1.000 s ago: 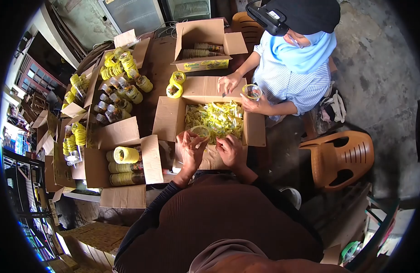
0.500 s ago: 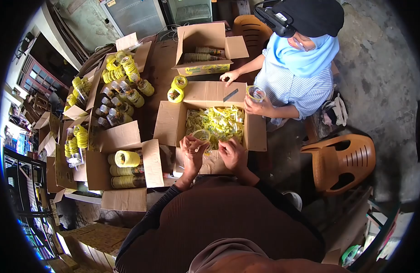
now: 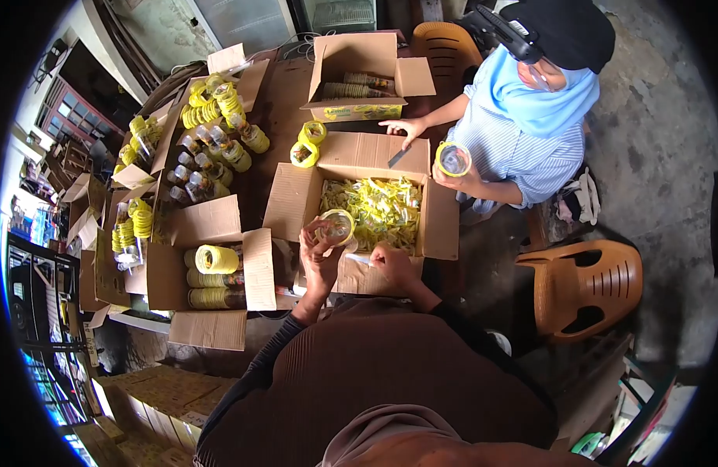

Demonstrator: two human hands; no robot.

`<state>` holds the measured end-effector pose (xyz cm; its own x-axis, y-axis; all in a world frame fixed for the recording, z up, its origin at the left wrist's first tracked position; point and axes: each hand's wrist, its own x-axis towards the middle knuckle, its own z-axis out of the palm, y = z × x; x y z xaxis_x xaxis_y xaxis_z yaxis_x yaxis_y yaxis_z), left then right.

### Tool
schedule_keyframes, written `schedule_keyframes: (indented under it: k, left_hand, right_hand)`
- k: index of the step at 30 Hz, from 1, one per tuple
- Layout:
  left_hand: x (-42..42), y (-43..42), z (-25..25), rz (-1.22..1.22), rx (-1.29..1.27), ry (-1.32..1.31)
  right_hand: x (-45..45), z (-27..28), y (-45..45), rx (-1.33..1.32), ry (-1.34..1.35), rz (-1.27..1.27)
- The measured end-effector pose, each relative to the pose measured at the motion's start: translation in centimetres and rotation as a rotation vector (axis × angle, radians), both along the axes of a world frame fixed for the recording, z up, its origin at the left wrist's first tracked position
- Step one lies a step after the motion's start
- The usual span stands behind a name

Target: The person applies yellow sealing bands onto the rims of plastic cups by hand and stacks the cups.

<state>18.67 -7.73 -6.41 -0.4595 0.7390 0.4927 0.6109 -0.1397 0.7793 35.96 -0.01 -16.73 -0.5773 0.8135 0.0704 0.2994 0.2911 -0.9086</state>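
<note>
My left hand (image 3: 318, 253) is wrapped round a clear plastic cup (image 3: 339, 225) with a yellow rim, its mouth tilted up. Just right of it, my right hand (image 3: 395, 267) is closed, with a thin whitish strip (image 3: 359, 258) sticking out from its fingers toward the cup; I cannot make out its exact kind. Both hands are over the near flap of an open cardboard box (image 3: 441, 222). Inside that box lies a heap of yellow and clear plastic pieces (image 3: 378, 210), probably strips or small wrappers.
Across the box, a co-worker's hand (image 3: 466, 184) holds another yellow-rimmed cup (image 3: 453, 159). A flat dark metal blade (image 3: 396, 159) rests on the far flap. Stacked yellow-rimmed cups (image 3: 216, 260) fill a left box. A lemon-print box (image 3: 359, 114) stands behind; an orange chair (image 3: 585, 288) is right.
My left hand has raised and turned the cup slightly left. A whitish strip now shows at my right hand. The co-worker's cup has come up, its mouth turned more toward me.
</note>
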Motion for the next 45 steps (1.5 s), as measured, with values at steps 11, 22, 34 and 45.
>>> schedule_keyframes:
  k: [11,22,34,45]
  left_hand:
    - [0.6,-1.2,-0.1,0.01,-0.081,0.125]
    - [1.4,-1.4,0.5,-0.159,-0.071,0.026]
    - [0.6,-2.5,0.2,-0.272,-0.104,0.098]
    - [-0.2,-0.5,0.2,-0.229,-0.033,0.084]
  right_hand:
    - [-1.1,5.2,2.0,-0.094,0.11,0.008]
    - [-0.5,7.6,2.6,-0.331,0.287,0.106]
    - [1.2,5.3,4.8,0.127,0.039,-0.159]
    - [0.3,6.5,2.8,-0.189,0.273,0.013]
